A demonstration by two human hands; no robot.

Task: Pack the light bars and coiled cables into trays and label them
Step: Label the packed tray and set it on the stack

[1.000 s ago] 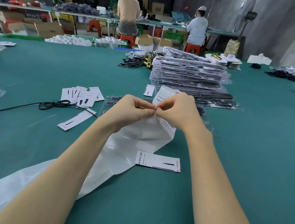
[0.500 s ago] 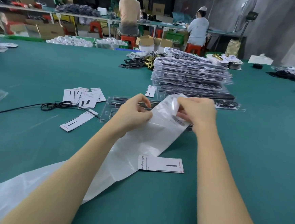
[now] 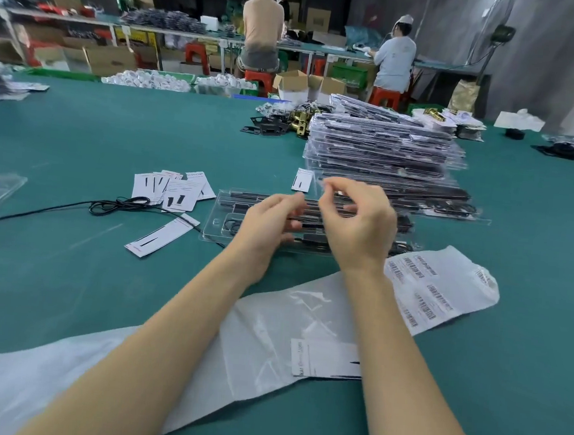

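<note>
Two hands were out over one clear tray (image 3: 219,225) on the green table (image 3: 67,286). The tray held black light bars (image 3: 246,197) lying in long slots and a coiled cable (image 3: 231,226) in a rounded pocket at its left end; the hands hid the rest, so the bars could not be counted. The left hand (image 3: 271,221) hung over the tray with its fingers bent, and it was too blurry to tell if it held anything. The right hand (image 3: 357,223) had its thumb and finger pinched together on something small and see-through, too blurry to name.

One big stack of packed trays (image 3: 380,149) stood just behind. One long sheet of labels (image 3: 438,287) lay flat under the arms, with one white card (image 3: 322,359) on it. One card (image 3: 162,235) lay alone to the left, one more (image 3: 303,180) stood by the stack, and a small pile of cards (image 3: 174,189) sat near a loose black cable (image 3: 115,203).

Far back, two people (image 3: 262,30) sat on red stools (image 3: 259,77) at another long table, with cardboard boxes (image 3: 109,59) around.
</note>
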